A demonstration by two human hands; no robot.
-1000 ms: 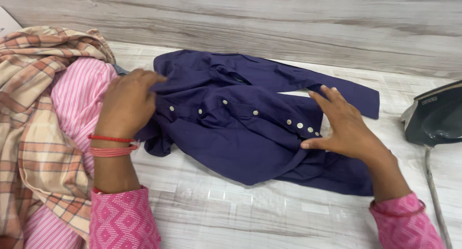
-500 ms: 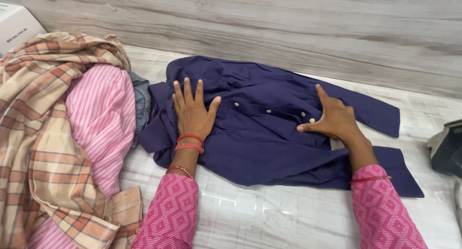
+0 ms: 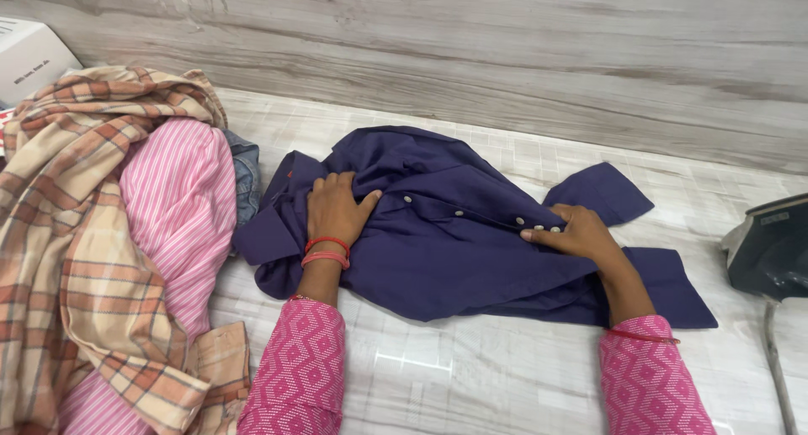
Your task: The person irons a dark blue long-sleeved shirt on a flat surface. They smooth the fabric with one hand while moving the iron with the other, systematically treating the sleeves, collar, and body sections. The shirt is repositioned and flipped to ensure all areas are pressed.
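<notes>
A head-worn camera looks down at a person's two hands working on a pale, wood-grain table (image 3: 471, 384). Nearest the viewer, two forearms in pink patterned sleeves reach away from the bottom edge.

The left hand (image 3: 337, 209), wearing red bangles at the wrist, rests palm down on the left part of a dark blue shirt (image 3: 438, 250). Its fingers are curled inward, bunching a fold of the blue cloth near the collar area, with the thumb spread out to the right.

The right hand (image 3: 576, 233) lies on the right part of the same shirt. Its fingers are closed together and pinch the buttoned edge of the shirt front, close to a row of small white buttons (image 3: 539, 227).

The shirt lies rumpled in the middle of the table, between the two hands, with one cuffed sleeve pointing toward the far right and its lower hem spread out to the near right.

To the left sits a heap of clothes: a pink striped garment (image 3: 181, 199) just beside the shirt, a beige and orange checked cloth (image 3: 67, 233) draped over and around it, and a bit of blue denim (image 3: 246, 174) showing between the pile and the shirt.

At the right edge stands a dark clothes iron (image 3: 770, 250), well apart from the shirt, with its cord (image 3: 778, 368) running toward the viewer.

At the far left corner is part of a white box (image 3: 29, 56). Beyond everything rises a grey wood-grain wall (image 3: 505, 48).
</notes>
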